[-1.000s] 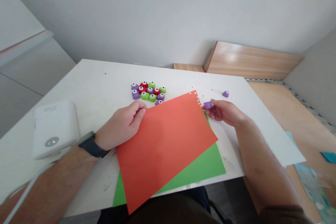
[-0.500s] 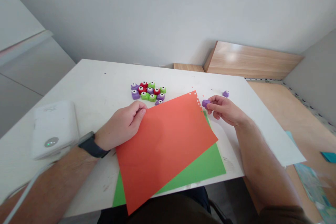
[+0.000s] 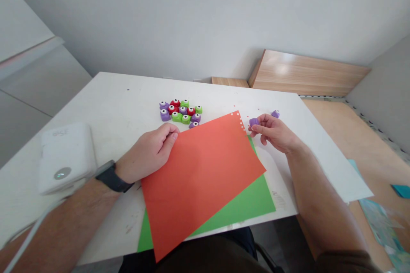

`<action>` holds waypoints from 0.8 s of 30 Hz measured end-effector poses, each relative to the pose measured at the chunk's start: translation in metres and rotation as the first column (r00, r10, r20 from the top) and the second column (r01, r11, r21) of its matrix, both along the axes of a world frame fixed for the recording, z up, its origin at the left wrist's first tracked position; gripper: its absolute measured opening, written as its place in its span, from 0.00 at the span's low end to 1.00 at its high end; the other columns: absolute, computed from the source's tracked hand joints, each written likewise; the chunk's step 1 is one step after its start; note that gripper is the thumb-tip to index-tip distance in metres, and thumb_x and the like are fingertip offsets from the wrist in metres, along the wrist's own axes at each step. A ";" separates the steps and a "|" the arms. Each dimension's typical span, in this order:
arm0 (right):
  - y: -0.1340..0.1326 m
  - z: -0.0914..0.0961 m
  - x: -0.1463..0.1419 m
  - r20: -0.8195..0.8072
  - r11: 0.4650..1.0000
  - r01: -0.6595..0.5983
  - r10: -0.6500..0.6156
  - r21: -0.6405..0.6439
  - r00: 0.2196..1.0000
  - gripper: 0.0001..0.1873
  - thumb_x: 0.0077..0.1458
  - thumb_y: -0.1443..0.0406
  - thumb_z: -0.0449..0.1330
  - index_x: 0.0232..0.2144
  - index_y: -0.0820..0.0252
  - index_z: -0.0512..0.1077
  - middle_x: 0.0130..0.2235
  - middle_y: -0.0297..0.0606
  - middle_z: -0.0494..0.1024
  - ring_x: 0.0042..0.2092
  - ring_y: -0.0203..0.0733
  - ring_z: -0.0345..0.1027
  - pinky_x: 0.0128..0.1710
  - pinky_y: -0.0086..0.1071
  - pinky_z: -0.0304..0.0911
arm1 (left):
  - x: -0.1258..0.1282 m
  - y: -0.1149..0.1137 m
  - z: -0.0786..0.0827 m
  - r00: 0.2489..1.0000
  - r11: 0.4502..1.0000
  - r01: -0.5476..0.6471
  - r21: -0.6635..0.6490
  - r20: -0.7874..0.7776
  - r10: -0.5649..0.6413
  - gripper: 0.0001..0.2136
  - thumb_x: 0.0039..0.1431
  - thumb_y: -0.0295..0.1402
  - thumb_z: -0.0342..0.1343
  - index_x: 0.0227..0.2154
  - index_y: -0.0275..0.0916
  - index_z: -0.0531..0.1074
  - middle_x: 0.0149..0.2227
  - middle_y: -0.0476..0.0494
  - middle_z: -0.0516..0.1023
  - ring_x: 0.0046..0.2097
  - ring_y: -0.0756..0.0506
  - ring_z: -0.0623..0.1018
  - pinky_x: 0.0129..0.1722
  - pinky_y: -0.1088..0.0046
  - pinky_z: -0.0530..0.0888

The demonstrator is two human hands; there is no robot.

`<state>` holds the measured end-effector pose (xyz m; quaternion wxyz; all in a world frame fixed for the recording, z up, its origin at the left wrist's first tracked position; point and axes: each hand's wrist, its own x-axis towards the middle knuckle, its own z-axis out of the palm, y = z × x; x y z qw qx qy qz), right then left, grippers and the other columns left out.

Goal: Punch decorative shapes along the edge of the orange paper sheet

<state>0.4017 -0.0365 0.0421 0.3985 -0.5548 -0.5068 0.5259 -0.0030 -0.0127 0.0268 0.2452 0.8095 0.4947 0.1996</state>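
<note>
A sheet of orange paper (image 3: 205,170) lies tilted over a sheet of green paper (image 3: 246,200) on the white table. Small holes run along the orange sheet's far right corner. My left hand (image 3: 156,149) is closed on the orange paper's upper left edge, thumb on top. Just off the sheet's right edge, my right hand (image 3: 272,132) pinches a small purple craft punch (image 3: 254,122) between thumb and fingers. Behind that hand stands another purple craft punch (image 3: 275,114). Several purple, red and green craft punches (image 3: 181,111) are grouped beyond my left hand.
On the left of the table (image 3: 121,106) is a white device (image 3: 65,158) with a lit round display and a cable. Tiny red paper bits lie near the punched corner. A wooden panel (image 3: 304,72) stands beyond the table at the right.
My right hand has turned the purple punch and shifted it slightly right and away from me. My left hand and the papers stay where they were.
</note>
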 end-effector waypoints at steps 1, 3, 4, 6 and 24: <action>0.000 0.000 0.000 -0.009 1.000 -0.002 0.002 -0.005 1.000 0.23 0.52 0.53 0.76 0.42 0.56 0.71 0.43 0.41 0.82 0.39 0.44 0.79 0.20 0.27 0.61 | 0.000 0.000 0.000 1.000 1.000 0.000 -0.001 -0.001 0.000 0.12 0.77 0.44 0.44 0.43 0.45 0.68 0.38 0.49 0.79 0.40 0.42 0.79 0.42 0.66 0.70; 0.000 0.001 0.000 -0.014 1.000 -0.001 0.001 -0.020 1.000 0.24 0.54 0.54 0.75 0.48 0.54 0.72 0.42 0.41 0.82 0.38 0.44 0.79 0.21 0.28 0.62 | 0.000 0.000 0.000 1.000 1.000 0.002 -0.003 -0.003 -0.002 0.12 0.77 0.44 0.43 0.43 0.46 0.67 0.37 0.48 0.79 0.39 0.41 0.79 0.42 0.65 0.70; 0.000 0.001 0.001 -0.007 1.000 0.004 -0.004 -0.023 1.000 0.25 0.55 0.53 0.74 0.50 0.53 0.73 0.41 0.41 0.82 0.38 0.44 0.79 0.21 0.28 0.63 | 0.000 0.000 0.000 1.000 1.000 0.001 -0.005 -0.004 -0.001 0.12 0.77 0.44 0.43 0.43 0.46 0.67 0.37 0.48 0.79 0.39 0.41 0.78 0.42 0.65 0.70; 0.000 0.000 0.001 0.013 1.000 0.015 -0.015 -0.023 1.000 0.25 0.57 0.52 0.72 0.51 0.54 0.73 0.41 0.42 0.83 0.37 0.44 0.79 0.21 0.28 0.63 | 0.001 0.000 0.000 1.000 1.000 0.000 -0.007 -0.006 0.000 0.12 0.77 0.45 0.43 0.43 0.46 0.67 0.37 0.48 0.79 0.39 0.41 0.78 0.42 0.65 0.70; 0.000 0.002 0.003 0.101 1.000 -0.029 0.030 -0.002 0.994 0.19 0.52 0.55 0.76 0.43 0.57 0.81 0.39 0.38 0.81 0.36 0.39 0.69 0.27 0.31 0.62 | 0.000 -0.001 0.000 1.000 1.000 0.007 -0.011 0.006 -0.007 0.11 0.77 0.44 0.44 0.43 0.45 0.68 0.38 0.48 0.79 0.40 0.41 0.79 0.42 0.65 0.69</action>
